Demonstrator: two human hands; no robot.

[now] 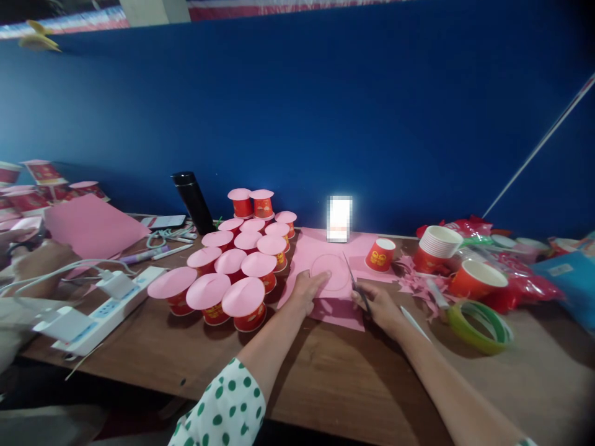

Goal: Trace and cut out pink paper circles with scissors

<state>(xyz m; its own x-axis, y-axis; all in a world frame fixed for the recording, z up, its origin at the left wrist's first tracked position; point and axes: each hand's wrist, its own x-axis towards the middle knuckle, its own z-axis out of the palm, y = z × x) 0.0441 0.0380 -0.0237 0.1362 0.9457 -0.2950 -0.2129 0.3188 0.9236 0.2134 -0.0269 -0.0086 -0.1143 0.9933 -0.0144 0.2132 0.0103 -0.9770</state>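
Note:
My left hand (307, 292) grips the near left part of a pink paper sheet (341, 291), its thumb lying on top. A circle is drawn in pencil-like line on this sheet. My right hand (377, 303) is wrapped round a pair of scissors (352, 280), with the blades pointing away and up beside the circle's right edge. More pink paper (309, 244) lies behind and under it. To the left stand several red paper cups (251, 319), upside down, topped with pink paper discs (243, 296). A single red cup (380, 255) stands just behind my right hand.
Right: stacked cups (437, 248), pink scraps (411, 279), a green tape roll (481, 326) and a white pen (415, 323). Left: a black bottle (193, 201), a power strip (109, 310) and another person's hand (39, 266). A bright phone (339, 218) leans on the blue partition (297, 111).

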